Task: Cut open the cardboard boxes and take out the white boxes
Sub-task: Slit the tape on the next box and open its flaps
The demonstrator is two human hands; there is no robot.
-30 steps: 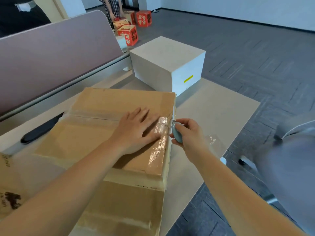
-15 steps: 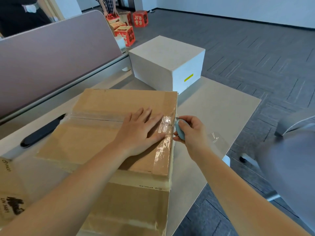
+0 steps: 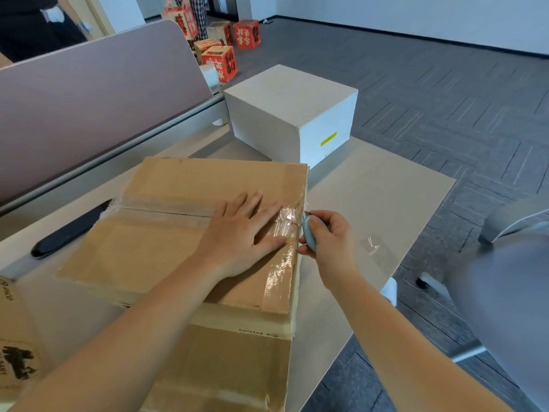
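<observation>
A taped brown cardboard box (image 3: 166, 242) lies on the table in front of me, sealed with clear tape along its centre seam and right edge. My left hand (image 3: 240, 233) presses flat on its top near the right edge, fingers spread. My right hand (image 3: 329, 236) grips a small light-blue cutter (image 3: 310, 233), its tip against the tape at the box's upper right edge. A white box (image 3: 285, 108) with a yellow label stands behind the cardboard box on the table.
The beige table (image 3: 374, 188) ends at its right edge near a grey chair (image 3: 511, 278). A purple divider (image 3: 89, 93) runs along the left, with a black object (image 3: 68, 230) beside it. Another cardboard box (image 3: 17, 346) sits at lower left. Red boxes (image 3: 219, 60) and people stand far behind.
The cutter in my right hand has stayed at the box's right edge by the taped seam. My left hand still presses on the top; the view shifted slightly.
</observation>
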